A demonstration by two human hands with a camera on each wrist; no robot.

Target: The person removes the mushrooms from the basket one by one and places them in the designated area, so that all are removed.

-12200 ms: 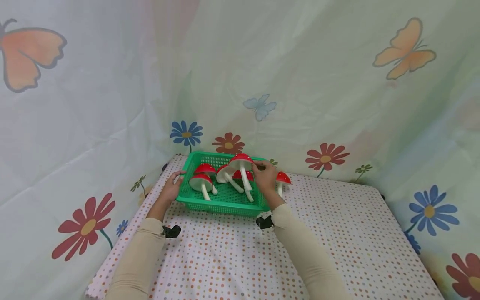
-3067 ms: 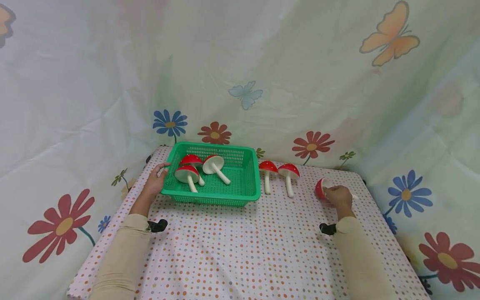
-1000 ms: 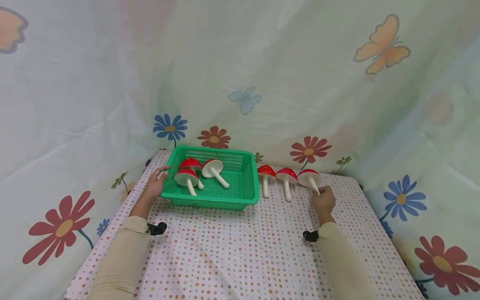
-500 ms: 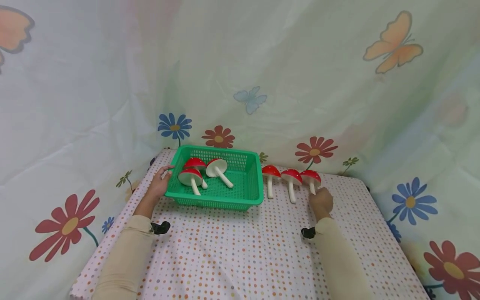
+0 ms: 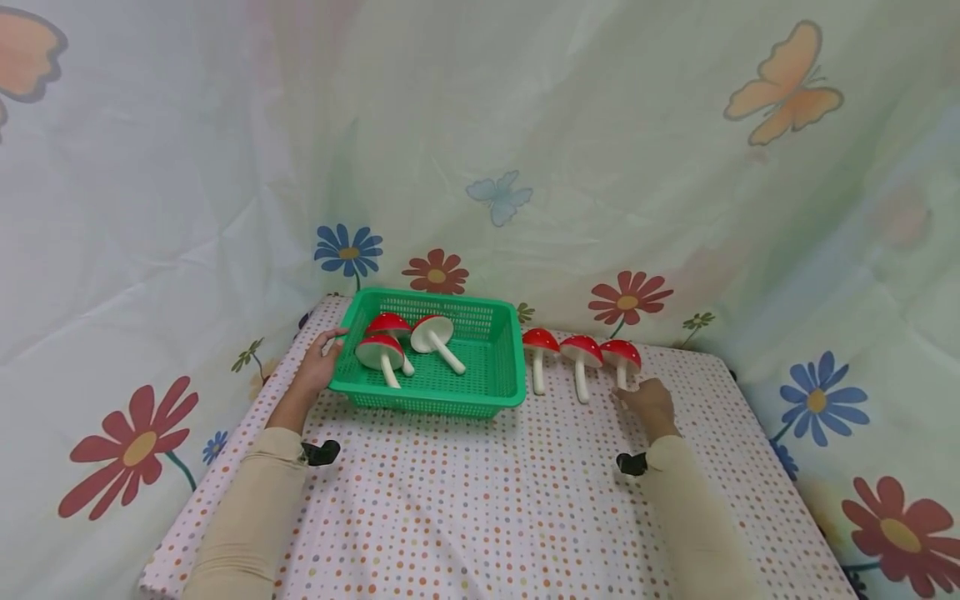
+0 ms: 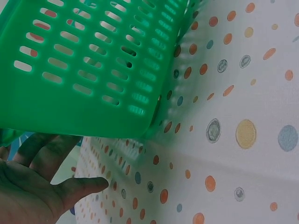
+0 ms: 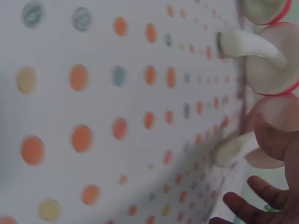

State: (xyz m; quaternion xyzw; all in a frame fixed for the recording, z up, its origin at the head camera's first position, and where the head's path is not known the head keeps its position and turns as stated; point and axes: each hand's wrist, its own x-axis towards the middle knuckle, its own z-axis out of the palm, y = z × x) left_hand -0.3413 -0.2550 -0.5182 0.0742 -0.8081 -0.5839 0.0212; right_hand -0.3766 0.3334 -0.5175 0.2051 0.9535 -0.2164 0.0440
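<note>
Letting go, the right hand (image 5: 651, 400) spreads wide by a red mushroom (image 5: 622, 353), now third in a row beside the green basket (image 5: 427, 397); the left hand (image 5: 318, 367), fingers loose, seems to touch the basket.

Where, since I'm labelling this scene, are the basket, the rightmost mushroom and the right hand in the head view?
Basket (image 5: 427, 398): head view, on its front rim.
Rightmost mushroom (image 5: 621, 353): head view, on its red cap.
Right hand (image 5: 651, 402): head view, on the back of the hand.
</note>
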